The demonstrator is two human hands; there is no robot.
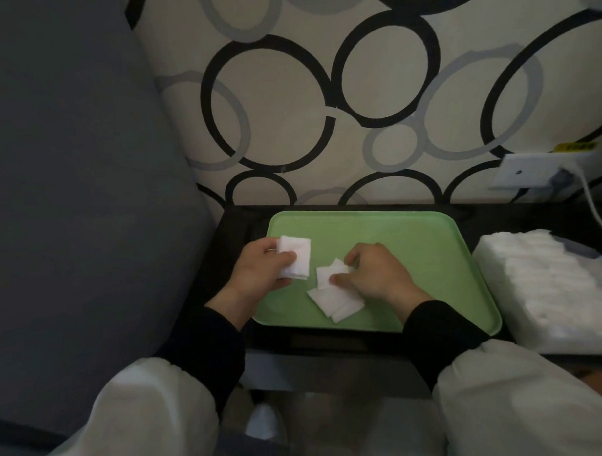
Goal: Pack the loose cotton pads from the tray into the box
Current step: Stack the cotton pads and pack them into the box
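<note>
A green tray (413, 251) lies on a dark table. My left hand (260, 268) hovers over the tray's left edge and grips a small stack of white square cotton pads (298, 253). My right hand (372, 271) rests on the tray's middle, thumb and fingers pinching a loose pad (326, 273). A few more loose pads (334, 303) lie overlapped just below that hand. To the right of the tray stands the box (547, 287), packed with rows of white pads.
The dark table (231, 223) is small and stands against a wall with a ring pattern. A grey sofa (73, 201) fills the left side. A white wall socket (536, 173) with a cable sits at the right rear. My knees are in the foreground.
</note>
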